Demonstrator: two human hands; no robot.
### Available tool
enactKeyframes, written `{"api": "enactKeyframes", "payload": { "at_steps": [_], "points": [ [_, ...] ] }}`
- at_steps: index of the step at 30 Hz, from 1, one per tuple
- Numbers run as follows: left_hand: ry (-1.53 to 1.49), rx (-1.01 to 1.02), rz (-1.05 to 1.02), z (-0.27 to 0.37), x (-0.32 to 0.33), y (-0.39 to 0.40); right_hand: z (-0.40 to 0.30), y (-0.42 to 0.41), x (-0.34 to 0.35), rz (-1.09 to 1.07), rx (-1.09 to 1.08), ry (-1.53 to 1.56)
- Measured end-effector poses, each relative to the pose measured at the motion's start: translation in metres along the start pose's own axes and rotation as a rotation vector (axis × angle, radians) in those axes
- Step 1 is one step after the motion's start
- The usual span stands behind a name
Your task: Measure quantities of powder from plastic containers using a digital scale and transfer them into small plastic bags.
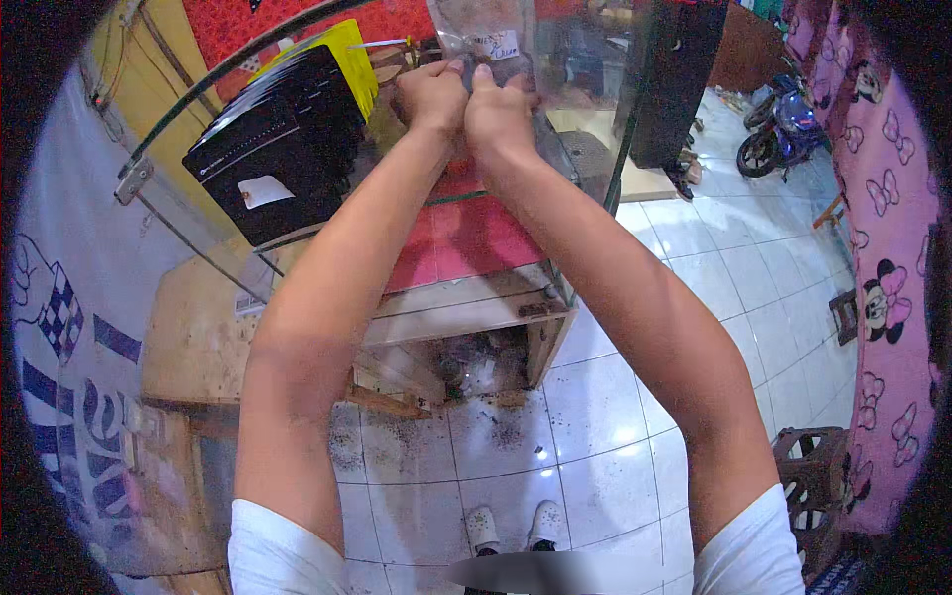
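Note:
Both arms reach forward over the glass display case (461,197), whose inside has a red-pink base. My left hand (431,97) and my right hand (500,111) are side by side at the top, fingers curled and thumbs near each other. Both hold the near part of a clear plastic bag (476,18) with dark contents and a white handwritten label (500,44). The fingertips are partly hidden behind the hands. To the left of my left hand lies a stack of black packets (279,149) with a yellow one (349,67) behind it.
A wooden table (197,320) adjoins the case on the left. Dark debris (506,428) lies on the tiled floor. At right are a pink patterned curtain (889,297), a brown plastic crate (811,476) and a blue motorcycle (796,123). A dark cabinet (669,82) stands beyond the case.

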State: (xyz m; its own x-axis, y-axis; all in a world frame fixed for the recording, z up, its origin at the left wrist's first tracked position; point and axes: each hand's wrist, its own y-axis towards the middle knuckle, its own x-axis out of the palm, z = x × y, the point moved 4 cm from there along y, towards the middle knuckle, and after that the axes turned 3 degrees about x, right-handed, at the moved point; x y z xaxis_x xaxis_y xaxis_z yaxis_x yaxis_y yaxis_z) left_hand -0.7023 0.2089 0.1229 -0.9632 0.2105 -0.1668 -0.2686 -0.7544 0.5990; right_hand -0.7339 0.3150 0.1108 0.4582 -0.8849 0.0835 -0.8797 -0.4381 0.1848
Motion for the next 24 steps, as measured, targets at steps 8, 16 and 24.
{"api": "enactKeyframes", "payload": {
  "at_steps": [8,16,24],
  "points": [
    [-0.11,-0.194,-0.017,0.009,0.009,-0.016,0.007,0.034,-0.007,-0.008,0.291,0.102],
    [0.063,-0.186,-0.089,0.013,0.004,-0.009,0.0,0.013,-0.017,-0.099,0.056,0.074],
    [0.093,0.113,0.095,0.071,-0.046,-0.137,-0.02,-0.142,-0.078,-0.199,-0.158,0.16]
  ]
}}
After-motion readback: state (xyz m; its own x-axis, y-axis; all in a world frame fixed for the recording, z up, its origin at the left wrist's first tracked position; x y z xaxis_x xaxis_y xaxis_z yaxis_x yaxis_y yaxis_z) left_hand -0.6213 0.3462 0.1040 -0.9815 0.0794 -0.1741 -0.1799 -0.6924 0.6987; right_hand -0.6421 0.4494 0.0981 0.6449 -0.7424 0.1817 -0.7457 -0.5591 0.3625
